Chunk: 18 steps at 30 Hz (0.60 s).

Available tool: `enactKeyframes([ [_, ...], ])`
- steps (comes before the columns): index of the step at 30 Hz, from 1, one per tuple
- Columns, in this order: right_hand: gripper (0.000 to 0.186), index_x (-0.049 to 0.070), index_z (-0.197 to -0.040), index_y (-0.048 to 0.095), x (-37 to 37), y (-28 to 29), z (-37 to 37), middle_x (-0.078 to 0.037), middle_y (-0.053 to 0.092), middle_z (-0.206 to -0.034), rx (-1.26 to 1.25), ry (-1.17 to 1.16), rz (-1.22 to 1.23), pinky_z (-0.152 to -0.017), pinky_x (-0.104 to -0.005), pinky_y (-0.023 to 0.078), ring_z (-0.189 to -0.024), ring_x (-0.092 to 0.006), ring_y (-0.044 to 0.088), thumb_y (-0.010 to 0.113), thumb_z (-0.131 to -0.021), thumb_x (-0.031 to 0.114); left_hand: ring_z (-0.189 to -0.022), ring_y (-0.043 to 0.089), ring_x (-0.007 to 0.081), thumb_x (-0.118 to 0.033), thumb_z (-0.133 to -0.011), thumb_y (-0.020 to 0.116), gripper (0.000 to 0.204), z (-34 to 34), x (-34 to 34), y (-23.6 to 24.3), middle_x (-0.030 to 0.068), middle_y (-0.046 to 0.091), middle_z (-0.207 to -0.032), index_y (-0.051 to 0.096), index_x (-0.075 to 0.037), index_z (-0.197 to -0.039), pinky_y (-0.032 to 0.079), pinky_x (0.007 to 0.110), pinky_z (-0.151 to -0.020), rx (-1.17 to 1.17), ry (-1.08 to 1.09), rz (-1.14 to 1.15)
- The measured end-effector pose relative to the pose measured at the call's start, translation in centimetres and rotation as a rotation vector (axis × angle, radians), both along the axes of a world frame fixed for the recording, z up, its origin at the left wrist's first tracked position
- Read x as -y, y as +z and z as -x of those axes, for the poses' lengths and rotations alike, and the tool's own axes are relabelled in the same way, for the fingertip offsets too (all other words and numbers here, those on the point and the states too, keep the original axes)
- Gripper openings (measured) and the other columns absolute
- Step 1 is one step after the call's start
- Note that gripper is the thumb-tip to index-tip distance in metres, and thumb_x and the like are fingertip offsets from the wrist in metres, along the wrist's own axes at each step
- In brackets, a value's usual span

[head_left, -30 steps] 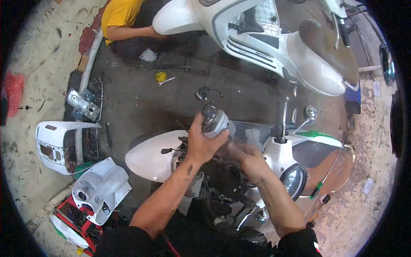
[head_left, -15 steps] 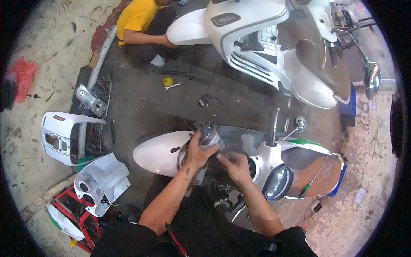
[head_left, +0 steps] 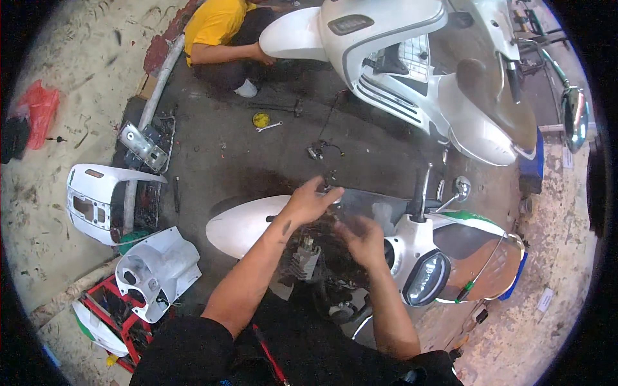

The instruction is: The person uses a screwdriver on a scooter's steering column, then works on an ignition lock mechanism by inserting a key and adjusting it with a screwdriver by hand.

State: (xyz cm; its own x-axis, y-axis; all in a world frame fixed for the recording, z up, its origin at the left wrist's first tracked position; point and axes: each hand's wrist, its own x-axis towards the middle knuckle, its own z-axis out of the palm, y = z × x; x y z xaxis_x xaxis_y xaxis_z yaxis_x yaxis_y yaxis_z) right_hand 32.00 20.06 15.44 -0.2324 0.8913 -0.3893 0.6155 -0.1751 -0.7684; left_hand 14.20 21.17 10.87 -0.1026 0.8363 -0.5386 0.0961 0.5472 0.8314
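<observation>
My left hand (head_left: 312, 202) grips a small metal part (head_left: 336, 201), mostly hidden behind its fingers, above the front of a partly stripped white scooter lying below me, with its long white front fender (head_left: 241, 225). My right hand (head_left: 360, 238) is just below and right of it, slightly blurred, fingers curled toward the part; what they hold is unclear. A finned metal component (head_left: 306, 264) and dark wiring show under my hands. The white handlebar housing with dark headlamp (head_left: 425, 280) is right of my right hand. A red-handled tool (head_left: 270, 354) lies against my dark clothing.
A co-worker in a yellow shirt (head_left: 212, 29) crouches, a hand at another white scooter (head_left: 386, 32). Removed white panels (head_left: 154, 270), a metal plate (head_left: 141, 145) and a red rack (head_left: 103, 302) stand left. A wrench (head_left: 270, 125) lies on the dark floor (head_left: 232, 148).
My left hand has turned over the metal part, which was plainly visible and is now mostly hidden. Both hands sit slightly higher than half a second ago. The view has shifted.
</observation>
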Motion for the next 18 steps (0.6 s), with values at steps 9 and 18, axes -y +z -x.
enactKeyframes([
  [9, 0.026, -0.002, -0.088, 0.065, -3.2, 0.5, 0.2, -0.017, 0.067, -0.080, -0.042, 0.309, 0.129, -0.072, -0.0346, 0.049, -0.073, -0.0236, 0.064, 0.072, -0.079, 0.021, -0.081, 0.064, 0.0188, -0.036, -0.073, 0.076, 0.051, 0.1, 0.5, -2.4, 0.0169, 0.067, -0.088, 0.065, 0.006, -0.099, 0.049, 0.031, -0.075, 0.011, -0.006, -0.145],
  [18, 0.031, -0.002, -0.104, 0.063, -7.5, -0.4, 0.0, -0.019, 0.065, -0.102, 0.143, 0.237, -0.436, -0.081, -0.0396, 0.048, -0.091, -0.0326, 0.063, 0.069, -0.083, 0.020, -0.084, 0.058, 0.0152, -0.023, -0.076, 0.071, 0.037, 1.7, 1.3, -4.1, 0.0065, 0.063, -0.092, 0.063, 0.002, -0.102, 0.045, 0.029, -0.076, 0.429, 0.261, -0.235],
])
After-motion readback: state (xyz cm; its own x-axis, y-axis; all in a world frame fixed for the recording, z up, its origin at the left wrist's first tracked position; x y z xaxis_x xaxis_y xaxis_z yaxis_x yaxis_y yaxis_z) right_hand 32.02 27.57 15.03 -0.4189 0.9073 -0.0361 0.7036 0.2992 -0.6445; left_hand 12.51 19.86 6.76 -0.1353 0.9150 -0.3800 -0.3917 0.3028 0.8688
